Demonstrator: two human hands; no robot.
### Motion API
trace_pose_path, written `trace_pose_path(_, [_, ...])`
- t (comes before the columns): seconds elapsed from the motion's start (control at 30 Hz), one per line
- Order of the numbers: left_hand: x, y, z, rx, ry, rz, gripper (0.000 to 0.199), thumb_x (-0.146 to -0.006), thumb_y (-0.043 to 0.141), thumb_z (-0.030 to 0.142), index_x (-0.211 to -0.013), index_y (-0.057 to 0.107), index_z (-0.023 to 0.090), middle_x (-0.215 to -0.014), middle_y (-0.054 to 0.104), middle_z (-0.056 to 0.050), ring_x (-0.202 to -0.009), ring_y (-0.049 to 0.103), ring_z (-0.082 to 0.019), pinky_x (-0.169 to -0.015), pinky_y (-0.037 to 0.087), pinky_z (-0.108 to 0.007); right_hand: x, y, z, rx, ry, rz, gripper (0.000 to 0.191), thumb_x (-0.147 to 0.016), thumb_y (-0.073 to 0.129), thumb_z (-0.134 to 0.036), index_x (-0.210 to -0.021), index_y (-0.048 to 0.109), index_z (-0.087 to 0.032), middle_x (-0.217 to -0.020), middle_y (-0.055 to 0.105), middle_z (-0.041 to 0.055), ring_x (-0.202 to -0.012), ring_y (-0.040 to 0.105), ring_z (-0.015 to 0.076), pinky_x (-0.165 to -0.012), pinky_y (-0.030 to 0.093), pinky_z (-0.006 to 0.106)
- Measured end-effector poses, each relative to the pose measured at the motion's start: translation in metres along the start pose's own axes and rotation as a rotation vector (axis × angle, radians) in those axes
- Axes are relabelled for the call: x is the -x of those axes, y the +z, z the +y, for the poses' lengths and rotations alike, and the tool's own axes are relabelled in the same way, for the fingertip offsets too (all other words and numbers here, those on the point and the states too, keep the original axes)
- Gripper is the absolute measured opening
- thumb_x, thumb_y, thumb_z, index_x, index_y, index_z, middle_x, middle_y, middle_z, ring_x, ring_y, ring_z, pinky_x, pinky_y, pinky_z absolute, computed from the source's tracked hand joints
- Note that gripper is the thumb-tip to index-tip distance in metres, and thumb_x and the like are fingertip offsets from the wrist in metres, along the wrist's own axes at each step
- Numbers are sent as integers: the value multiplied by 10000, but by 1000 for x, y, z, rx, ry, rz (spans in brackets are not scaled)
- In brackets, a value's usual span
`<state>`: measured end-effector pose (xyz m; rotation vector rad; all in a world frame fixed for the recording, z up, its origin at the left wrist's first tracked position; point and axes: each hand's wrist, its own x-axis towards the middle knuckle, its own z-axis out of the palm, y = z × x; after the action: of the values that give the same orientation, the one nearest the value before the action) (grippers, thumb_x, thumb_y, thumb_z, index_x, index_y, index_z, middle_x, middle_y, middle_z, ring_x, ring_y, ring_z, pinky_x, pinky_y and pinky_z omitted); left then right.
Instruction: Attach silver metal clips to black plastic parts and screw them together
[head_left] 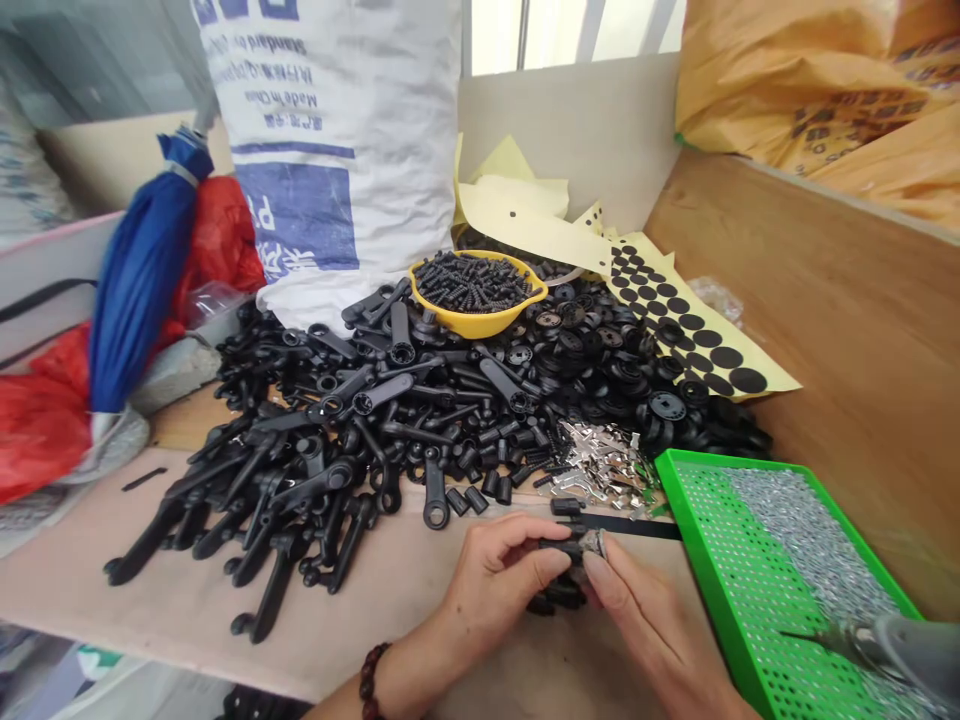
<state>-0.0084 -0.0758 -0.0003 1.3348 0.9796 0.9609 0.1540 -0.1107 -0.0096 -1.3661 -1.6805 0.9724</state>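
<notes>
Toward the near edge of the flat, pinkish worktop [409, 565], the left hand [506, 565] pinches a small black plastic part [574, 549]; here's the right hand [645, 605], fingers narrowed at its right side, their hold unclear! Steady left, light right should prevent slipping.

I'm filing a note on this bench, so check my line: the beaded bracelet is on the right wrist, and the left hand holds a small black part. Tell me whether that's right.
One slip: the head view shows the beaded bracelet on the left wrist, not the right. The left hand does hold a small black part.
</notes>
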Motion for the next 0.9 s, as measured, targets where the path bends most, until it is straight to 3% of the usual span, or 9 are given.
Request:
trace_pose_path(0.2, [3, 1, -2, -7, -13, -10, 282, -795, 659, 399, -933, 737, 166, -748, 697, -53, -655, 606, -160, -597, 491, -246, -1, -2, 5, 2, -69, 16, 330, -964, 350, -361, -707, 509, -227, -659, 554, 1, -591, 535, 146, -584, 481, 243])
trace_pose_path(0.43, [1, 7, 3, -78, 354, -29, 175, -859, 607, 291, -912, 720, 168, -829, 691, -76, -754, 627, -173, -703, 508, -281, 1, 1, 8, -248, 202, 2, 420, -936, 368, -507, -706, 551, -207, -619, 563, 4, -518, 512, 147, -448, 443, 247])
trace_pose_path(0.5, [0, 7, 3, -50, 317, -17, 165, -844, 628, 293, -901, 720, 169, -819, 692, -73, -752, 627, -175, -692, 506, -282, 2, 0, 6, -245, 204, 8, 441, -935, 366, -513, -663, 537, -210, -575, 530, -7, -501, 497, 145, -437, 431, 247])
trace_pose_path(0.7, [1, 9, 1, 236, -13, 3, 258, -725, 737, 407, -867, 725, 192, -756, 687, -38, -642, 599, -153, -592, 493, -263, 0, -9, -5, -55, 44, 67, 358, -946, 376, -442, -723, 563, -235, -589, 543, -10, -550, 525, 162, -498, 462, 249])
trace_pose_path(0.9, [1, 12, -1, 219, -40, 5, 273, -710, 743, 417, -844, 733, 180, -712, 654, -31, -587, 545, -122, -547, 457, -227, 0, -13, -4, 71, -127, 63, 323, -954, 371, -356, -696, 523, -235, -607, 572, -4, -527, 547, 144, -508, 462, 231])
